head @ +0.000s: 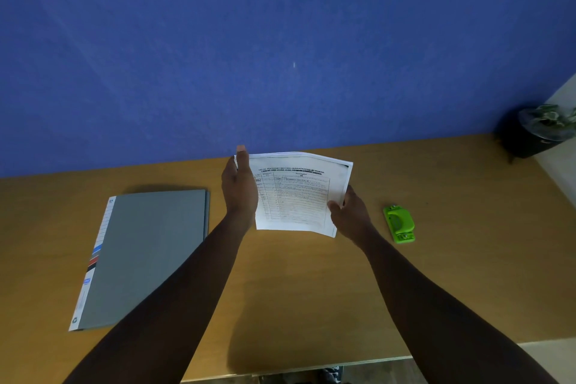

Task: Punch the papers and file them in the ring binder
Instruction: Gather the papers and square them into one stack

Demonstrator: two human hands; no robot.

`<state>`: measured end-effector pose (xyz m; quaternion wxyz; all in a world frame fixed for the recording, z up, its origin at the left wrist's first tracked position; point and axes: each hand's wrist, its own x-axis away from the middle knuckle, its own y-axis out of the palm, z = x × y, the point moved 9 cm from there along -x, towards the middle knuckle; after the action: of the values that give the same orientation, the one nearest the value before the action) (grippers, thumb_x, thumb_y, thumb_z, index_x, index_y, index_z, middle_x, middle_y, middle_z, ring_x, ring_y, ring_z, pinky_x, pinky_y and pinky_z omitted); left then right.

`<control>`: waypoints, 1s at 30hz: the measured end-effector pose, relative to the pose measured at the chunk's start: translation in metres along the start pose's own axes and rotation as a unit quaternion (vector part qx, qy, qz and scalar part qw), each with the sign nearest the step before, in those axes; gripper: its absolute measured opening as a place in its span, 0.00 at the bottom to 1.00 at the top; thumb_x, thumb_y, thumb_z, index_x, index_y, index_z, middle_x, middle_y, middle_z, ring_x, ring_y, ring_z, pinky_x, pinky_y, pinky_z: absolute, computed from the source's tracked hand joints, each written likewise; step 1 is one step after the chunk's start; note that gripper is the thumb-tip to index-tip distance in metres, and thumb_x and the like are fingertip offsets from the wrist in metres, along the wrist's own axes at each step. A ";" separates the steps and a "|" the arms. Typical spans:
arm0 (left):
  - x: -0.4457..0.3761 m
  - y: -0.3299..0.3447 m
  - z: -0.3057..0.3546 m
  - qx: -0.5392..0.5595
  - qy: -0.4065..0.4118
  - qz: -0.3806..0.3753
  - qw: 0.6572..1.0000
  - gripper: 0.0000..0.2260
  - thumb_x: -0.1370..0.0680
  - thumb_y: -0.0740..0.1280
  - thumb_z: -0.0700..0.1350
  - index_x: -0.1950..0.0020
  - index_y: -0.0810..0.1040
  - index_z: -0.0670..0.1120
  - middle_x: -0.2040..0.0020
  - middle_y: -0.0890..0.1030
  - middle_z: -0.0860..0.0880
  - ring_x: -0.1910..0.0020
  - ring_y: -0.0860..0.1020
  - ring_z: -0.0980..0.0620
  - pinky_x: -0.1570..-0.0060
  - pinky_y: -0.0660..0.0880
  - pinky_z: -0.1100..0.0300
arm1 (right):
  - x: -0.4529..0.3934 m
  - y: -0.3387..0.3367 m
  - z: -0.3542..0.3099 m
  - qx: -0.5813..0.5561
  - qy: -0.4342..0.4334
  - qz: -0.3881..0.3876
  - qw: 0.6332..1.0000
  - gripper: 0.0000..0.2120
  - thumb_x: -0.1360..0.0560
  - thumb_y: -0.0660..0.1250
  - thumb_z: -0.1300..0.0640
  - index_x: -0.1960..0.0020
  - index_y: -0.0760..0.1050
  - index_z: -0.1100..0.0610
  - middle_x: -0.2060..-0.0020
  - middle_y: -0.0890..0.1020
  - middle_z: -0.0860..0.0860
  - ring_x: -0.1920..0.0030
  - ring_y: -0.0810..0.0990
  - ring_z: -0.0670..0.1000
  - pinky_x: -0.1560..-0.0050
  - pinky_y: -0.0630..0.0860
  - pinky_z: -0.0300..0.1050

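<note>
The stack of printed papers [296, 196] is being held up off the wooden desk [452, 274], its face with a printed table tilting toward the camera and its top edge showing several sheets slightly fanned. The left hand [240, 187] is lying along the left edge with straight fingers reaching up to the top corner, the thumb hidden behind the sheets, so whether it is pinching or only steadying I cannot tell. The right hand [349, 212] is gripping the lower right edge, thumb on the front and fingers curling behind.

The sheets are looking light and floppy: the upper right corner is bowing outward where nothing is supporting it. Thin loose paper like this is likely sliding against itself, so the edges will probably need squaring before punching, and holding at two opposite edges seems the sound way to keep the stack together and flat. A hard squeeze would crease it.

To the right, well apart from the papers, a green hole punch [400, 224] is lying on the desk. To the left a grey ring binder [149, 256] is lying closed and flat, its labelled spine facing left. A dark pot with a plant [539, 131] is standing at the far right corner against the blue wall [280, 40]
</note>
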<state>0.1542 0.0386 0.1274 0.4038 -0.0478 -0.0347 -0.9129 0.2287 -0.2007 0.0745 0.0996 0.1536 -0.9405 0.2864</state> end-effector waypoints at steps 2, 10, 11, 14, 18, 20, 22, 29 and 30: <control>0.001 -0.001 0.005 0.004 0.022 -0.002 1.000 0.22 0.16 0.54 0.58 0.52 0.74 0.41 0.62 0.80 0.50 0.59 0.81 0.49 0.63 0.74 0.61 | 0.000 0.001 0.000 0.005 0.001 -0.007 1.000 0.19 0.22 0.62 0.63 0.32 0.71 0.59 0.39 0.80 0.56 0.43 0.79 0.56 0.49 0.73 0.41; 0.002 0.001 0.020 -0.085 0.162 -0.099 0.978 0.18 0.20 0.63 0.55 0.50 0.75 0.39 0.58 0.81 0.49 0.60 0.82 0.54 0.63 0.75 0.62 | 0.001 -0.003 0.001 -0.014 0.005 -0.012 1.000 0.17 0.21 0.61 0.63 0.33 0.74 0.60 0.39 0.81 0.55 0.41 0.79 0.55 0.48 0.69 0.39; 0.002 -0.001 0.016 -0.095 0.142 -0.102 0.980 0.14 0.21 0.69 0.51 0.46 0.77 0.40 0.55 0.83 0.50 0.58 0.83 0.56 0.62 0.76 0.63 | 0.001 -0.004 0.001 -0.020 0.007 -0.010 1.000 0.17 0.21 0.61 0.63 0.33 0.74 0.60 0.39 0.81 0.55 0.41 0.79 0.55 0.48 0.69 0.39; 0.004 -0.003 0.000 -0.111 0.105 -0.149 0.977 0.14 0.27 0.76 0.43 0.42 0.81 0.43 0.50 0.85 0.55 0.54 0.84 0.58 0.61 0.79 0.67 | 0.001 -0.007 0.003 -0.028 0.011 -0.003 1.000 0.16 0.22 0.62 0.63 0.34 0.75 0.60 0.41 0.81 0.55 0.45 0.79 0.53 0.49 0.69 0.39; 0.006 -0.007 -0.030 -0.123 0.049 -0.205 0.970 0.12 0.28 0.77 0.40 0.45 0.83 0.48 0.50 0.86 0.56 0.53 0.85 0.53 0.59 0.81 0.62 | 0.001 -0.011 0.005 -0.041 0.018 0.004 0.999 0.16 0.22 0.62 0.64 0.35 0.76 0.61 0.43 0.82 0.56 0.47 0.79 0.52 0.49 0.70 0.40; 0.006 -0.009 -0.043 -0.134 0.027 -0.218 0.966 0.13 0.28 0.77 0.40 0.46 0.83 0.51 0.48 0.85 0.55 0.52 0.85 0.51 0.57 0.83 0.58 | 0.001 -0.011 0.006 -0.036 0.020 0.002 0.999 0.15 0.22 0.63 0.63 0.36 0.76 0.61 0.43 0.82 0.56 0.46 0.79 0.53 0.49 0.70 0.40; 0.006 -0.010 -0.049 -0.146 0.024 -0.218 0.965 0.13 0.27 0.76 0.39 0.47 0.82 0.52 0.47 0.85 0.55 0.51 0.85 0.52 0.56 0.83 0.57 | 0.001 -0.012 0.005 -0.033 0.021 0.001 0.999 0.15 0.22 0.63 0.63 0.36 0.76 0.61 0.43 0.82 0.56 0.48 0.78 0.52 0.50 0.70 0.40; 0.005 -0.008 -0.050 -0.123 0.041 -0.179 0.975 0.10 0.24 0.73 0.41 0.44 0.82 0.49 0.48 0.84 0.56 0.51 0.84 0.56 0.58 0.82 0.61 | 0.001 -0.011 0.000 -0.051 0.016 0.007 0.999 0.14 0.23 0.65 0.64 0.38 0.77 0.62 0.44 0.82 0.55 0.47 0.80 0.52 0.49 0.73 0.41; 0.005 -0.009 -0.049 -0.124 0.047 -0.173 0.976 0.11 0.24 0.73 0.41 0.42 0.82 0.48 0.47 0.84 0.55 0.51 0.84 0.56 0.57 0.82 0.61 | 0.001 -0.011 -0.001 -0.050 0.014 0.009 0.999 0.14 0.23 0.65 0.64 0.38 0.77 0.62 0.44 0.82 0.55 0.48 0.79 0.51 0.50 0.72 0.41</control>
<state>0.1419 0.0362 0.0789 0.2319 -0.0477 0.0900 -0.9674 0.2317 -0.2090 0.0813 0.1178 0.1355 -0.9535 0.2422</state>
